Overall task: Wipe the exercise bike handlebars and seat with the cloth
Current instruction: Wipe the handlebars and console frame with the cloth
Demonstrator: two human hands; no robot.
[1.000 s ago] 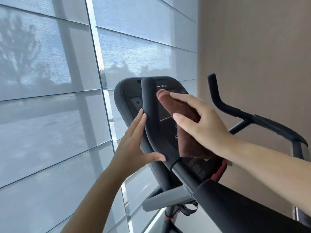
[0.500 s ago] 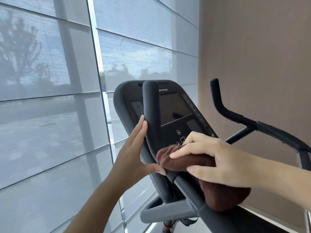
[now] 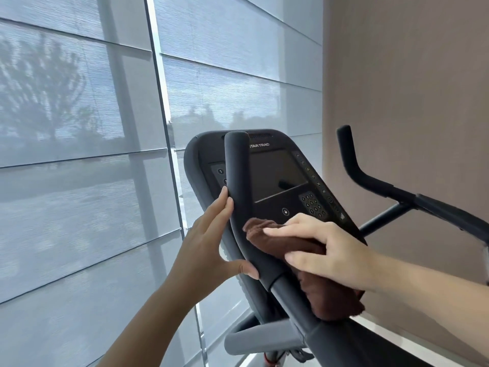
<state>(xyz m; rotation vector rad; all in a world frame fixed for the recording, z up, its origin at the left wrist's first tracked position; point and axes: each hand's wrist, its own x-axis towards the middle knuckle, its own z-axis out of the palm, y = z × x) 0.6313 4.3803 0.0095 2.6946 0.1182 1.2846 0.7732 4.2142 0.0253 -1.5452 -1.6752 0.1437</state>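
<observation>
The exercise bike's left handlebar rises black and padded in front of the console. My left hand rests against its left side, fingers straight, thumb under the bend. My right hand holds a brown cloth against the handlebar's lower right side, fingers curled over the bunched fabric. The right handlebar stands bare at the right. The seat is out of view.
Tall windows with translucent blinds fill the left and back. A beige wall is close on the right. A grey frame tube crosses below the handlebars.
My right hand slid the cloth down from the top of the left handlebar to its lower bend, then crept slightly back up. My left hand kept its place.
</observation>
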